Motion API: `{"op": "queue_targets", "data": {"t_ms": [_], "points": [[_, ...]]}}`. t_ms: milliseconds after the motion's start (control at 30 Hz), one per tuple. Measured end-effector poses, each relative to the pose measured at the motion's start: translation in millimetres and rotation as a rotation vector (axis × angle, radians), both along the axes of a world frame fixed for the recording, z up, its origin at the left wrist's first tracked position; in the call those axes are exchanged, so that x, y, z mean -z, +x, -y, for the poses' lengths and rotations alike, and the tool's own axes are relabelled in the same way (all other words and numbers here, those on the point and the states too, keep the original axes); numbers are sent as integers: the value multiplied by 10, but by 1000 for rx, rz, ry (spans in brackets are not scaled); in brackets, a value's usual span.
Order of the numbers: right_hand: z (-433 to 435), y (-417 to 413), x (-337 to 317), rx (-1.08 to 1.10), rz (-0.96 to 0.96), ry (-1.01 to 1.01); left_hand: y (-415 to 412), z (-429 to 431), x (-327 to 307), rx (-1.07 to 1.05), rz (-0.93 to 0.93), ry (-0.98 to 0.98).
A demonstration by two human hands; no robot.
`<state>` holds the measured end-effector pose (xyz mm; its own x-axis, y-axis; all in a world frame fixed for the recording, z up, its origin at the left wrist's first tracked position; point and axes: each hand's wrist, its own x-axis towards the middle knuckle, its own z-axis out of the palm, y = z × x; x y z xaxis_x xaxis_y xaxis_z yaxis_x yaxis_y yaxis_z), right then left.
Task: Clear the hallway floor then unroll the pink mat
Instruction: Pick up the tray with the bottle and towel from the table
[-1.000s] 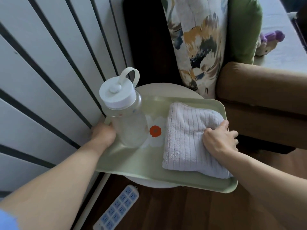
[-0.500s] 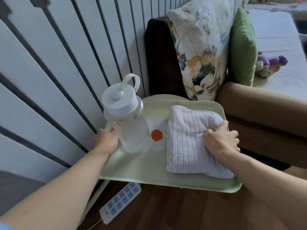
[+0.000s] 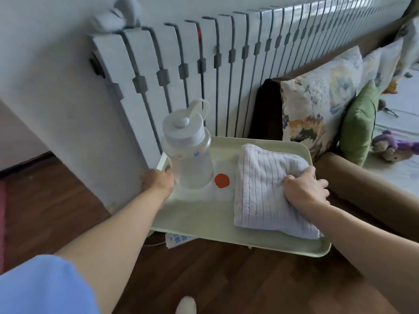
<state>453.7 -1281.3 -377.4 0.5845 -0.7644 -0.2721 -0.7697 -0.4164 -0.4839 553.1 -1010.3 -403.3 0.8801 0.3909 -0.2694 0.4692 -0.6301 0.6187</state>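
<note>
A pale green tray (image 3: 204, 218) is held level in front of me, above the wooden floor. On it stand a clear water bottle (image 3: 189, 152) with a white lid and loop handle, and a folded white ribbed towel (image 3: 263, 189). My left hand (image 3: 157, 181) grips the tray's left rim beside the bottle. My right hand (image 3: 305, 189) grips the tray's right edge with the fingers curled over the towel. A strip of pink mat (image 3: 2, 223) shows at the far left edge of the floor.
A white radiator cover (image 3: 204, 75) runs along the wall behind the tray. A brown sofa arm (image 3: 362, 184) with a floral cushion (image 3: 317, 98) and a green cushion (image 3: 358, 123) stands right. A white power strip (image 3: 176, 239) lies under the tray. A purple plush toy (image 3: 394, 146) lies on the sofa.
The tray has risen with both hands still on it. My view has pulled back and up, so the small round table beneath it is out of sight and the radiator top shows.
</note>
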Motion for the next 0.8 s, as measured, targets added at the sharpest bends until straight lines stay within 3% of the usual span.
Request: {"op": "queue_targets", "data": {"t_ms": [200, 367, 667, 800], "points": [[-756, -321, -531, -181, -10, -51, -819, -858, -451, -205, 15, -113], [-1661, -470, -822, -345, 16, -37, -1436, -1820, -847, -356, 68, -63], [-3973, -543, -1208, -648, 44, 9, -2433, -3988, -1343, -692, 94, 38], [-4910, -611, -1222, -724, 33, 14, -2769, -4838, -1377, -749, 124, 30]]}}
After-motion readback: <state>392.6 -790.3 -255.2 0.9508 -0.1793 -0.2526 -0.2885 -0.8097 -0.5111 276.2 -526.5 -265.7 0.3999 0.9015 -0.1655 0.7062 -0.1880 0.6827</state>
